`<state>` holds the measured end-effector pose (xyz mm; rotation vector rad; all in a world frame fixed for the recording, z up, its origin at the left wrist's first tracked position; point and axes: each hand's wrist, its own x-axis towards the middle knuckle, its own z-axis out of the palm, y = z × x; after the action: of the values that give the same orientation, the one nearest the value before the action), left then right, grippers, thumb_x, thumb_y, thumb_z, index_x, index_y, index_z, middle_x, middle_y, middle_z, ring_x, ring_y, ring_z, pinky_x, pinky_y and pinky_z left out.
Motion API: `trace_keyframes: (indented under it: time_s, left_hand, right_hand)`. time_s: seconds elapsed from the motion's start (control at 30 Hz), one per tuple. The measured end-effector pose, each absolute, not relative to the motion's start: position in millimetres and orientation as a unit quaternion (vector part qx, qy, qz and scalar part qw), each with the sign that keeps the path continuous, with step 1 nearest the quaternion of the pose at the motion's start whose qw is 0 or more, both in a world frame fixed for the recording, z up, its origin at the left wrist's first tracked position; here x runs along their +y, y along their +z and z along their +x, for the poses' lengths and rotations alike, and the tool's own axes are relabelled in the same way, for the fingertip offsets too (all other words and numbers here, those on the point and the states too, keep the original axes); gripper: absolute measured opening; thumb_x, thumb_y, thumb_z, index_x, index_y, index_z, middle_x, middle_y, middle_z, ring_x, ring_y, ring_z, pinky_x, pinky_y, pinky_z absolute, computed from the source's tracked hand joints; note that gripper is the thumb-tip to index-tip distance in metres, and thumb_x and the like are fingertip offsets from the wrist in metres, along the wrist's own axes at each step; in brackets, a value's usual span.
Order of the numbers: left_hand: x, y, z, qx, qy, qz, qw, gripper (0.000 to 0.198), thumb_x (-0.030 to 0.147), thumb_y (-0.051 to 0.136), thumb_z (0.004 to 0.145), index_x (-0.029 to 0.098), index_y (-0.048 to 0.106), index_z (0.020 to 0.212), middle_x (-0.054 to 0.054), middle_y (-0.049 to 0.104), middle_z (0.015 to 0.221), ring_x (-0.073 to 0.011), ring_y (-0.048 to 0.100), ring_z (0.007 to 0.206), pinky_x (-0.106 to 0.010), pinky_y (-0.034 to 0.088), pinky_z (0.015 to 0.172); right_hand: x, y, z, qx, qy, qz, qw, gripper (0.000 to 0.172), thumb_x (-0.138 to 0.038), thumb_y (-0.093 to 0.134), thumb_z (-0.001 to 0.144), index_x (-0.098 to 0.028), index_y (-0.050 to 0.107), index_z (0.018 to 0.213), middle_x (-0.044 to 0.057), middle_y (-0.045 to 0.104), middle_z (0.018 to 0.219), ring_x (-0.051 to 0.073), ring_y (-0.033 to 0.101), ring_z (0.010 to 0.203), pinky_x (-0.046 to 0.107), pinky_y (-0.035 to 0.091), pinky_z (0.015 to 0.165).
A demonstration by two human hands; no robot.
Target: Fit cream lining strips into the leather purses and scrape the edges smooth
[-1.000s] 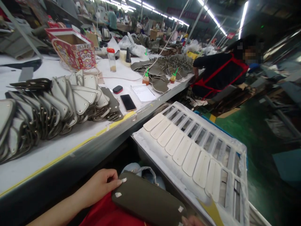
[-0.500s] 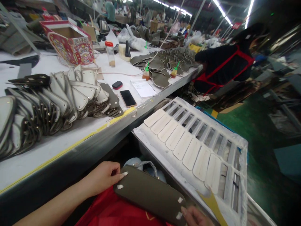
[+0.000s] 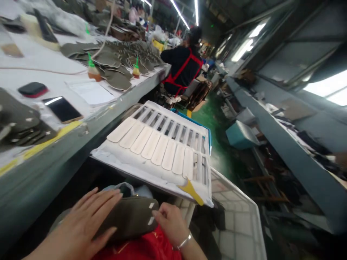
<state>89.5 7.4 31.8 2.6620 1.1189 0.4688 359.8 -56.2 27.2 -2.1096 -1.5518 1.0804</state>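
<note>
Olive-brown panel (image 3: 132, 218) with rounded corners lies near centre, over red cloth (image 3: 141, 248), apparently across the wearer's lap, which would support it from below. Two small white tabs (image 3: 151, 205) show at its right end.

The left hand (image 3: 86, 216) rests palm down across the panel's left part, fingers straight and side by side, thumb apart; the spread probably keeps the panel steady. The right hand (image 3: 173, 222), with a silvery bracelet (image 3: 185, 242) at the wrist, is curled at the panel's right edge, thumb and forefinger close together beside the lower tab (whether they pinch tab or panel, I cannot tell).

Just beyond is a white slatted rack (image 3: 130, 166). Pale rounded strips (image 3: 151, 144) lie on it in one row, perhaps so each stays within reach. A yellow scraper (image 3: 192, 191) lies at its near right corner. A white plastic crate (image 3: 252, 206) stands near right.

On the workbench (image 3: 59, 61) at left are a smartphone (image 3: 63, 109), a paper pad (image 3: 93, 93), green-tipped bottles (image 3: 93, 73) and overlapping olive pieces (image 3: 119, 77). A co-worker (image 3: 185, 66) in red straps sits farther off.
</note>
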Motion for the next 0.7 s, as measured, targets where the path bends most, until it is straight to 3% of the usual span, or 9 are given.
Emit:
trace_keyframes:
  time_s: [0.1,0.17,0.27,0.47,0.7]
  left_hand:
    - [8,22,152,0.299,0.097,0.936,0.160,0.093,0.051,0.068,0.063,0.019,0.028,0.140,-0.009,0.043,0.139,-0.0270,0.041,0.125,-0.041,0.026,0.108]
    - [7,19,182,0.297,0.016,0.931,0.212,0.097,0.048,0.072,0.056,0.012,0.033,0.137,-0.014,0.042,0.139,-0.0305,0.041,0.125,-0.045,0.029,0.107]
    - [5,18,203,0.309,-0.054,0.914,0.257,0.083,0.038,0.069,0.059,0.007,0.042,0.131,-0.017,0.047,0.134,-0.0317,0.045,0.121,-0.047,0.031,0.105]
    - [0,21,205,0.319,0.003,0.914,0.252,0.053,0.031,0.058,0.065,0.011,0.053,0.114,-0.015,0.059,0.114,-0.0295,0.053,0.104,-0.046,0.039,0.093]
    - [0,17,207,0.314,0.026,0.915,0.252,0.043,0.034,0.057,0.068,0.016,0.052,0.107,-0.011,0.060,0.104,-0.0266,0.055,0.095,-0.042,0.040,0.086]
  right_hand:
    - [-58,28,361,-0.539,0.369,-0.740,0.158,0.024,-0.029,0.058,0.077,-0.016,0.054,0.057,-0.004,0.048,0.052,0.008,0.042,0.051,0.020,0.024,0.050]
    - [-60,28,363,-0.540,0.374,-0.738,0.159,0.022,-0.028,0.059,0.075,-0.016,0.054,0.057,-0.004,0.048,0.053,0.007,0.042,0.051,0.020,0.024,0.050]
    - [-61,27,366,-0.539,0.384,-0.732,0.160,0.023,-0.029,0.061,0.073,-0.016,0.055,0.056,-0.005,0.047,0.052,0.007,0.040,0.050,0.021,0.022,0.049]
    - [-59,22,374,-0.542,0.412,-0.710,0.178,0.024,-0.029,0.061,0.074,-0.016,0.054,0.055,-0.005,0.045,0.051,0.007,0.040,0.051,0.020,0.023,0.049]
    - [-61,22,376,-0.541,0.426,-0.704,0.176,0.024,-0.030,0.059,0.075,-0.016,0.054,0.056,-0.006,0.044,0.050,0.007,0.039,0.049,0.020,0.022,0.047]
